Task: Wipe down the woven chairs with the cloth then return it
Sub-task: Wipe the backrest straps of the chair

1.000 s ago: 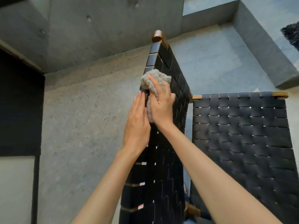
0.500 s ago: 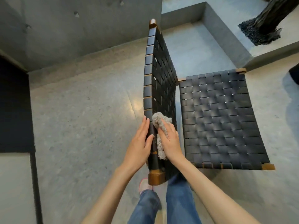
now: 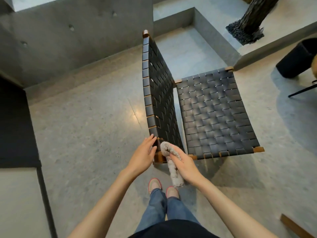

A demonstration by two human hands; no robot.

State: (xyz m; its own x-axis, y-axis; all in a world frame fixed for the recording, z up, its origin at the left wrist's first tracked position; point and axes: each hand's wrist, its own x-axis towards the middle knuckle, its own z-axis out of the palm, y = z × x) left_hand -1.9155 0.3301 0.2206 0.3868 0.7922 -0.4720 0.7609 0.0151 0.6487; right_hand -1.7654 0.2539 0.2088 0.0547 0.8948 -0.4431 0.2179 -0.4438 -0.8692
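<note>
**Cloth reached the near end of the backrest**

The fluffy grey cloth [image 3: 173, 170] sat at the near wooden corner [image 3: 158, 158] of the black woven-strap chair's backrest [image 3: 159, 93]. A second before, it was up against the far, upper stretch of that backrest, and half a second before it was partway along. It had been drawn the whole length of the panel toward the person, so this pass looked finished. The seat [image 3: 214, 114], just right of the backrest, probably still needed wiping.

The cloth was bunched into a long roll. Its wadded end pointed at the backrest's corner and touched it, and its loose tail hung away from the chair toward the person's red-edged shoes [image 3: 155, 184].

The right hand [image 3: 184, 164] had its fingers curled round the cloth's middle. The left hand [image 3: 142, 155], fingers straight and holding nothing, lay flat against the backrest's outer face, left of the corner, steadying it above the grey concrete floor [image 3: 85, 126].
</note>
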